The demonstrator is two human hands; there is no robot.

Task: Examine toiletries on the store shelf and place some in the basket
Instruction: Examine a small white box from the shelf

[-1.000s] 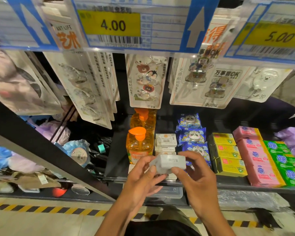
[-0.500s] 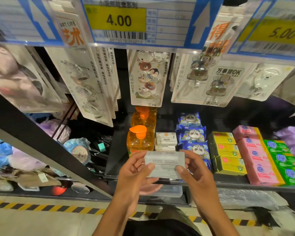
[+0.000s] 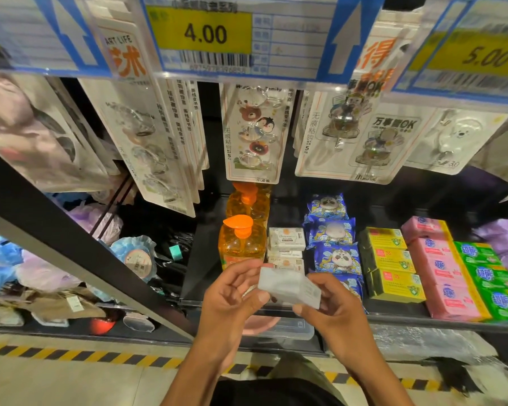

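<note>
Currently both hands are up in front of the store shelf [image 3: 423, 321], sharing one small white box [image 3: 291, 287]. The left hand [image 3: 232, 294] pinches the box's left end w/ thumb and curled fingers; the right hand [image 3: 335, 315] grips the right end, thumb at the near edge, fingers tucked behind. The box sits tilted, left end higher, and is blurred, so its print can't be read; it's probably the same product as the white soap boxes [image 3: 286, 238] stacked on the shelf just behind it. Left of that stack stand orange pump bottles [image 3: 241, 241], one behind another. To the right, in rows running front to back: blue panda packs [image 3: 332, 232], then yellow boxes [image 3: 390, 259], pink bars [image 3: 443, 276] and green bars [image 3: 487, 273], each row touching the next. Above the goods hang hook cards [image 3: 254, 133] w/ cartoon animals, and over them a yellow price tag reading 4.00 [image 3: 200, 32] plus a 5.00 tag [image 3: 487, 57] at far right. Below the shelf edge, partly hidden by the left hand, a clear plastic tub [image 3: 291, 328] rests on a lower level. Black-and-yellow floor tape [image 3: 71, 354] runs along the base of the unit.
</note>
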